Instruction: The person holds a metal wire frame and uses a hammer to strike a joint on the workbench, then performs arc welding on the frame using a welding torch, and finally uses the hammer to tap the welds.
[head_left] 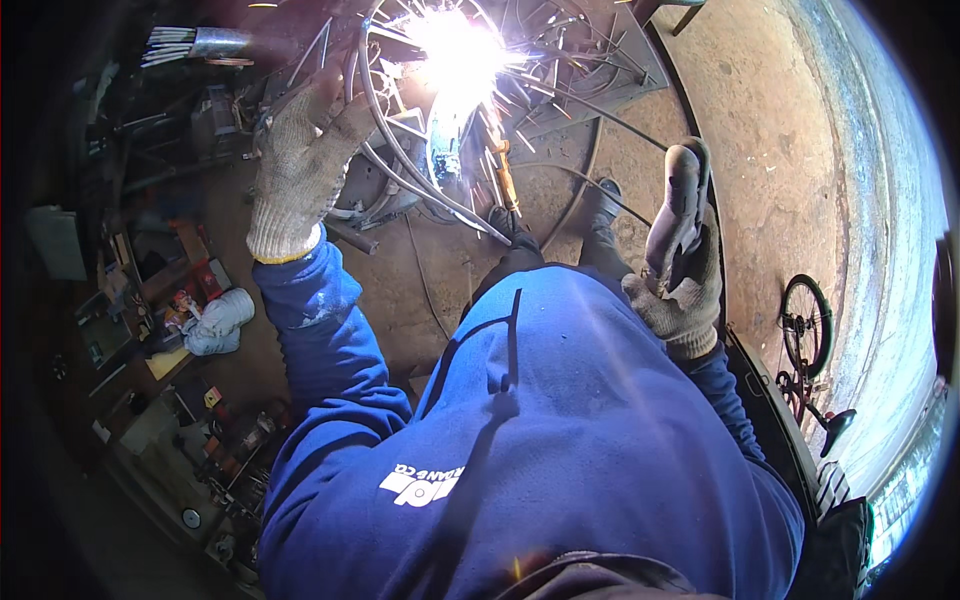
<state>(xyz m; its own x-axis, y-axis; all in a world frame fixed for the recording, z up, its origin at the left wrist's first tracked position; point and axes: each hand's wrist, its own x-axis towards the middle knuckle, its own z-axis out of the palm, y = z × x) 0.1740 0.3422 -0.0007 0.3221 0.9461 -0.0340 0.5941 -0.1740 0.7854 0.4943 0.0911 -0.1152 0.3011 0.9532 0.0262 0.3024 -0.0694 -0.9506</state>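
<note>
A glaring white welding arc [460,55] burns at the top centre and throws sparks. It hides part of a round metal frame [395,150] made of hoops and thin bars. At the frame's left side, my left hand [300,165], in a grey knit glove, closes on the hoop; its fingertips are partly lost in shadow. My right hand [692,290], gloved too, grips an electrode holder [675,200] at the right. From the holder's tip a thin welding rod [610,118] slants up and left into the glare. An orange-brown piece [504,175] hangs below the arc.
A grey metal plate [600,95] lies behind the frame. My shoe [608,195] stands near a cable on the floor. At the far left are a bundle of rods [168,46], a red box [212,280] and cluttered tools. A bicycle [806,325] is at the right.
</note>
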